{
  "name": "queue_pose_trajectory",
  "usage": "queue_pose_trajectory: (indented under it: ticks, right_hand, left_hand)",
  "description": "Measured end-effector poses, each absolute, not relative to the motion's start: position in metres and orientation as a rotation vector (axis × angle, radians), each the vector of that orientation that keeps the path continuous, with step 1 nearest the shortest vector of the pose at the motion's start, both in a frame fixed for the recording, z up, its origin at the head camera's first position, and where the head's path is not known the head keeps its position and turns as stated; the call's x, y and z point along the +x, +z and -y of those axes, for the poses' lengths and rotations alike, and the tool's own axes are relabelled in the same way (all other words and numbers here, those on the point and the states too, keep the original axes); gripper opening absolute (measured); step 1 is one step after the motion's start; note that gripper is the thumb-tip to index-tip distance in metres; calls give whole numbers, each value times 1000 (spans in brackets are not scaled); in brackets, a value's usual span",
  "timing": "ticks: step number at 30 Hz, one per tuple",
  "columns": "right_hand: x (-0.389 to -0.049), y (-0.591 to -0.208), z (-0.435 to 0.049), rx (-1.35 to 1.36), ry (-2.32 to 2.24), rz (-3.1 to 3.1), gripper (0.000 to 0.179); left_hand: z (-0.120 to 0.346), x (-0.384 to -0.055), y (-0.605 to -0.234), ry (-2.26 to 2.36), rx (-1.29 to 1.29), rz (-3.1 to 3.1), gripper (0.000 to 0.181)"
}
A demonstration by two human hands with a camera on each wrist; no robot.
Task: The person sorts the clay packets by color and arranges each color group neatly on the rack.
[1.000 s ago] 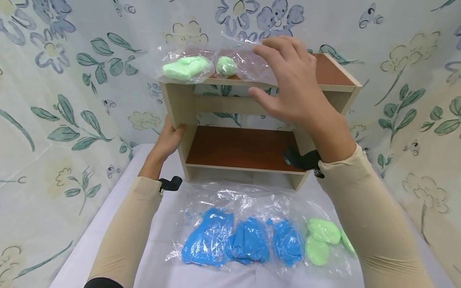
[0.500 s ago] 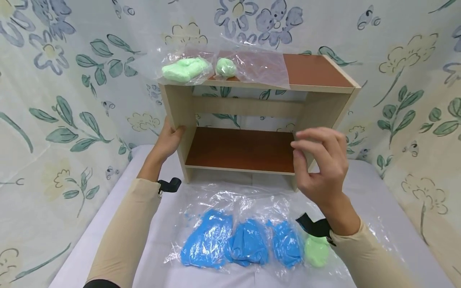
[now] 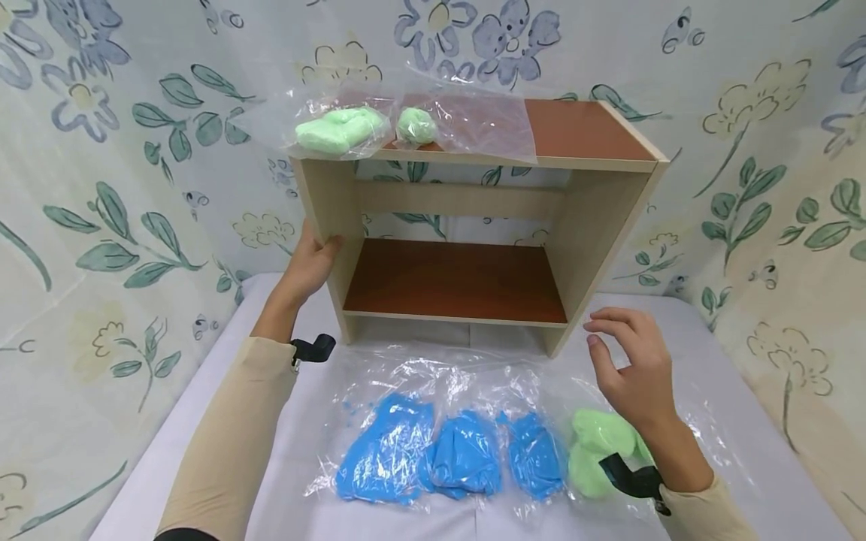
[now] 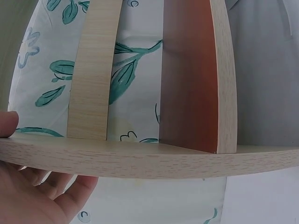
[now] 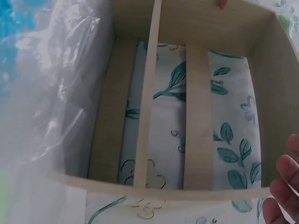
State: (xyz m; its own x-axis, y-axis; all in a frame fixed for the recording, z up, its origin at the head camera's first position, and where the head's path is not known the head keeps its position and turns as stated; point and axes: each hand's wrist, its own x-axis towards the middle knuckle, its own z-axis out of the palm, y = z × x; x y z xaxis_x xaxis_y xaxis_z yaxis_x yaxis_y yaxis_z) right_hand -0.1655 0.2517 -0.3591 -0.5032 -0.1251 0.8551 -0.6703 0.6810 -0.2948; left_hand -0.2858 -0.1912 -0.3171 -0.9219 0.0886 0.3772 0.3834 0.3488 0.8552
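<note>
A small two-tier wooden shelf (image 3: 602, 225) with reddish-brown boards stands upright on the white-covered table. My left hand (image 3: 310, 263) grips the front edge of its left side panel. In the left wrist view, the thumb (image 4: 7, 124) is on the inner side and the fingers are on the outer side. My right hand (image 3: 639, 368) hovers beside the shelf's lower right corner, fingers loosely bent and holding nothing. On the shelf's top lie two clear plastic bags, one with a long pale green lump (image 3: 341, 129), the other with a small round pale green lump (image 3: 416, 126).
In front of the shelf lie clear bags with blue lumps (image 3: 467, 451), several side by side. To their right is a bag with light green lumps (image 3: 598, 436), partly behind my right wrist. A floral cloth (image 3: 122, 361) hangs around the table.
My right hand has dropped from over the bag on the shelf's top, down and right to beside the shelf. My left hand keeps its grip on the left panel.
</note>
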Motion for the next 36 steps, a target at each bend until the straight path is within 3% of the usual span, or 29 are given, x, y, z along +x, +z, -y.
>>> queue_pose_trajectory:
  ticks: [16, 36]
  right_hand:
    - [-133, -383, -358, 416, 514, 2802, 30]
    - [-118, -419, -384, 183, 480, 3108, 40]
  left_hand:
    - [191, -287, -318, -1620, -408, 2359, 62]
    - [190, -283, -317, -1568, -392, 2404, 64]
